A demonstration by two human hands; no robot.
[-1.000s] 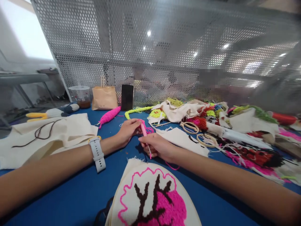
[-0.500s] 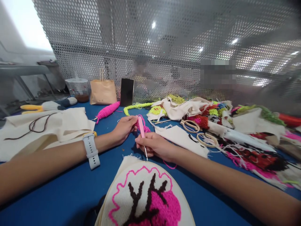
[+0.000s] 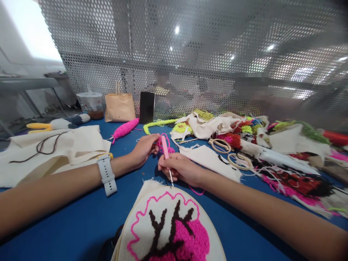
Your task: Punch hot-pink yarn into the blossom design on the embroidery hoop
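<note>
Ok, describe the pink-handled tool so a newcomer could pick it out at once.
Start at the blue table and find the dark-branched tree embroidery, bottom centre of the view. Just beyond it, the right hand grips the pink-handled tool, thin metal shaft pointing down. Its straight, smooth handle sets it apart from the loose, looped pink yarn close by it.

No readable text, label, brand or number in my head view, faint marks on the clear cup point(image 3: 91, 104) and low on the paper bag point(image 3: 120, 106) too small and blurred for me to make out.
</note>
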